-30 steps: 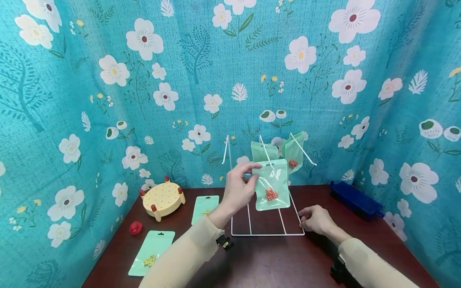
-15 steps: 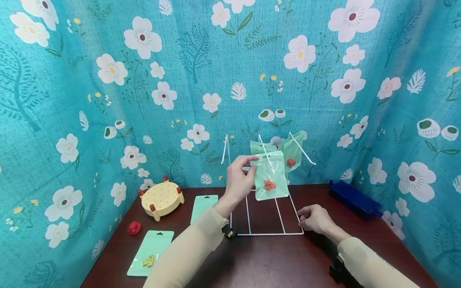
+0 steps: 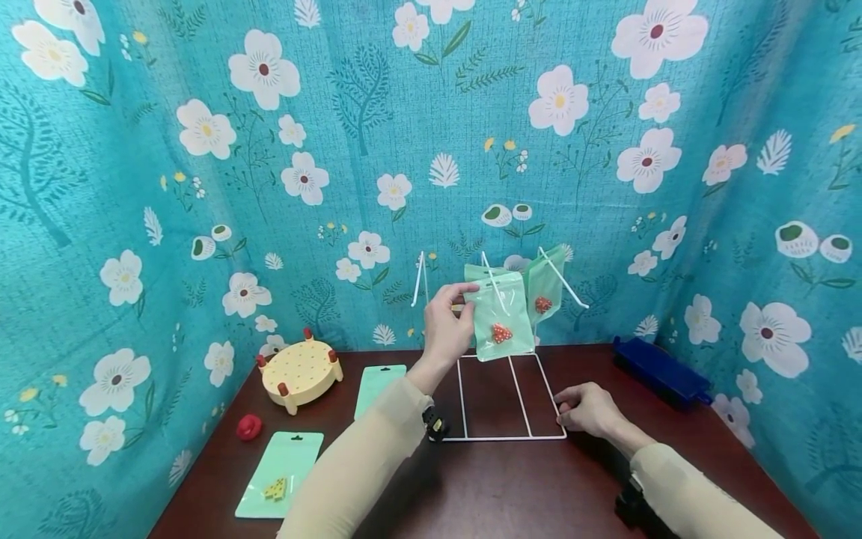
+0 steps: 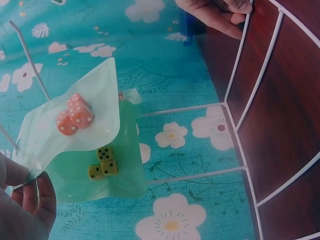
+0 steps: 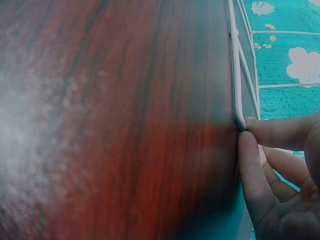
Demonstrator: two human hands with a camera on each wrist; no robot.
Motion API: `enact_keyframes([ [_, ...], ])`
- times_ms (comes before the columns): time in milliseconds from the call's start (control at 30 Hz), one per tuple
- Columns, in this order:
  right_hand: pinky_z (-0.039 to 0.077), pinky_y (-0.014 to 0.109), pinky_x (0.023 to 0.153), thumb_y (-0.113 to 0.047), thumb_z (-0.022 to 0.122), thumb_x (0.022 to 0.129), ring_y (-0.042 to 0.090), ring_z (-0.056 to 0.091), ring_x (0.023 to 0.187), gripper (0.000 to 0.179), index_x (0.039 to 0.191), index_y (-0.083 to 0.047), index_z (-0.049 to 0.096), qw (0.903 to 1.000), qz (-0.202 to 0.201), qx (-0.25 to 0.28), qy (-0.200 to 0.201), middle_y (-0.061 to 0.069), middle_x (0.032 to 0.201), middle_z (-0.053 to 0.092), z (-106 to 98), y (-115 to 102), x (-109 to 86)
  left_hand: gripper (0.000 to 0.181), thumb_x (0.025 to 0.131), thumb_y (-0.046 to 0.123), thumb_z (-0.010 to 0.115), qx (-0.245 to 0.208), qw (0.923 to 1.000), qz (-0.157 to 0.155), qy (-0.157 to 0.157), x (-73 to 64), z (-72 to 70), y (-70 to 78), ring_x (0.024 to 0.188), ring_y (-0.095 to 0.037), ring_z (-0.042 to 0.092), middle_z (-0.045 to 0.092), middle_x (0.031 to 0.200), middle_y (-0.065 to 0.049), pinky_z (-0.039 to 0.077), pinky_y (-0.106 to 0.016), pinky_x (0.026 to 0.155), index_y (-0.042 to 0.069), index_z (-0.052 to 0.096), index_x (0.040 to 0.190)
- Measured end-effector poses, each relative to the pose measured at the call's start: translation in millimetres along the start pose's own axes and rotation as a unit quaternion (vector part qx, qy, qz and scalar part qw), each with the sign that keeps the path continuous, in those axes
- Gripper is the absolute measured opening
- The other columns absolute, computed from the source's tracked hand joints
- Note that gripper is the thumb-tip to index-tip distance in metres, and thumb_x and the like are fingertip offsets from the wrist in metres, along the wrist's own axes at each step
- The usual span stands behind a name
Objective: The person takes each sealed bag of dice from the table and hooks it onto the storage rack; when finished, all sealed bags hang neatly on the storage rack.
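By its upper left edge my left hand [image 3: 447,326] pinches a pale green zip bag [image 3: 503,318] with red dice [image 4: 75,115] inside. The bag is at the middle hook [image 3: 494,283] of a white wire rack [image 3: 498,437]; whether the hook passes through its hole I cannot tell. Behind it, in the left wrist view, hangs a green bag with yellow dice [image 4: 103,165]. Another bag with red dice [image 3: 547,288] hangs on the right hook. My right hand [image 3: 589,410] pinches the front right corner of the rack's base between thumb and finger.
Two green bags lie on the table at left, the nearer bag [image 3: 283,475] showing yellow dice. A cream round stool-like piece [image 3: 301,374] with red-tipped legs and a small red object [image 3: 249,427] stand near them. A blue tray [image 3: 661,372] lies far right.
My left hand has raised the bag with red dice and moved it back along the middle hook toward the rack. The right hand keeps its place on the base.
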State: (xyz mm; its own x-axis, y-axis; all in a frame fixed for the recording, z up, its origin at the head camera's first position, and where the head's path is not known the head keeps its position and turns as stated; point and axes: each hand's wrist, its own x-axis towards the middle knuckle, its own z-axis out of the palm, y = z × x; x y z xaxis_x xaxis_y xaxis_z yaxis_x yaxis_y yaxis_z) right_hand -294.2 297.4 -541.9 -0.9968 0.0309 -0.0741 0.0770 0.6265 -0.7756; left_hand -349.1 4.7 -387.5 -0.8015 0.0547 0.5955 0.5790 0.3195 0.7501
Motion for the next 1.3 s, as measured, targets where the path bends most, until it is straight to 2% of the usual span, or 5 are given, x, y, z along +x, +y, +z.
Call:
enact_keyframes([
  [567,0.062,0.027,0.063,0.002,0.09,0.081,0.012,0.069,0.071,0.037,0.117,0.003,0.084,0.9996,-0.015,-0.023,0.005,0.006,0.084,0.075,2,1,-0.5,0.027,0.105,-0.004,0.068,0.019,0.9994,0.003,0.028,7.5,4.9,-4.7,0.107,-0.029,0.078,0.078,0.123,-0.012,0.068,-0.032,0.086,0.011,0.083,0.122],
  [833,0.062,0.026,0.063,0.002,0.089,0.08,0.011,0.069,0.071,0.038,0.118,0.004,0.083,0.9997,-0.019,-0.017,0.0,0.007,0.085,0.075,0,-1,-1.6,0.023,0.107,-0.003,0.067,0.025,0.9986,0.045,-0.014,-10.0,-2.8,-11.3,0.115,-0.031,0.077,0.068,0.132,-0.016,0.068,-0.034,0.095,0.003,0.079,0.125],
  [1067,0.063,0.027,0.065,0.002,0.089,0.08,0.011,0.07,0.072,0.041,0.12,0.005,0.082,0.9999,-0.011,-0.005,-0.004,0.006,0.086,0.076,-1,-1,-1.3,0.02,0.106,0.002,0.07,0.063,0.9901,0.087,-0.09,-39.8,-36.7,-16.7,0.111,-0.028,0.078,0.073,0.125,-0.013,0.068,-0.031,0.092,0.003,0.08,0.123],
  [1233,0.064,0.027,0.065,0.002,0.089,0.08,0.011,0.071,0.072,0.042,0.121,0.006,0.081,0.9999,-0.012,-0.005,-0.004,0.005,0.086,0.076,-2,0,-0.5,0.015,0.103,0.004,0.075,0.092,0.9823,0.091,-0.136,-59.2,-80.4,-28.3,0.092,-0.022,0.077,0.08,0.11,-0.011,0.067,-0.034,0.081,0.007,0.082,0.116],
  [1300,0.064,0.028,0.065,0.001,0.089,0.08,0.011,0.071,0.073,0.042,0.121,0.006,0.082,0.9999,-0.013,-0.007,-0.003,0.005,0.086,0.076,-1,1,-0.1,0.014,0.103,0.006,0.076,0.105,0.9796,0.069,-0.157,-67.0,-103.0,-35.9,0.091,-0.02,0.077,0.082,0.109,-0.009,0.066,-0.034,0.08,0.009,0.083,0.115],
])
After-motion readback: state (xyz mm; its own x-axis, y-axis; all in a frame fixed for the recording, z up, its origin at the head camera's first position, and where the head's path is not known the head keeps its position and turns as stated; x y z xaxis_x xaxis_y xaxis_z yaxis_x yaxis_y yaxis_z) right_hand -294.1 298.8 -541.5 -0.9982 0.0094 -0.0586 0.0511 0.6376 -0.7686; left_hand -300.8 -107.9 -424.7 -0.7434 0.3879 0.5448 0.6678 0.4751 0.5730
